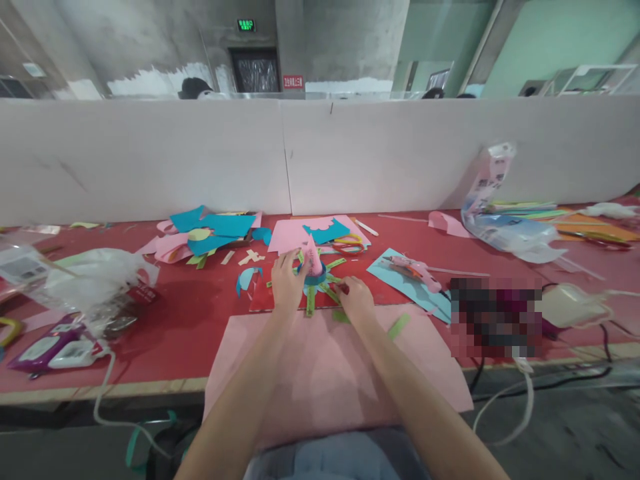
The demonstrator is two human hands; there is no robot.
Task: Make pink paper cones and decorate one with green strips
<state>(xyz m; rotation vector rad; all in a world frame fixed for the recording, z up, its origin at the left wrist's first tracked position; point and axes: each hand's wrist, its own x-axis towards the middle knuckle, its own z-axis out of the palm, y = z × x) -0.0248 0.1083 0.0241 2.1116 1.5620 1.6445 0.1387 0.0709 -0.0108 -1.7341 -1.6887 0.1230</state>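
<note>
The left hand (287, 281), half curled, is touching a blue ring (316, 279); inside it a pink cone (313, 259) is standing, right of these fingers, back from the red table's (165, 340) near edge. The right hand (357, 298), fingers bent, is meeting a green strip (329, 292); whether gripping, one cannot tell.

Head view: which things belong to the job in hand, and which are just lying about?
Likely in the job:
pink cone, left hand at it
blue ring at its base
green strips, right hand near one
perhaps the glue gun, unheld

Seemingly lying about:
white pen
blue paper pieces
plastic bag
purple pack
</note>
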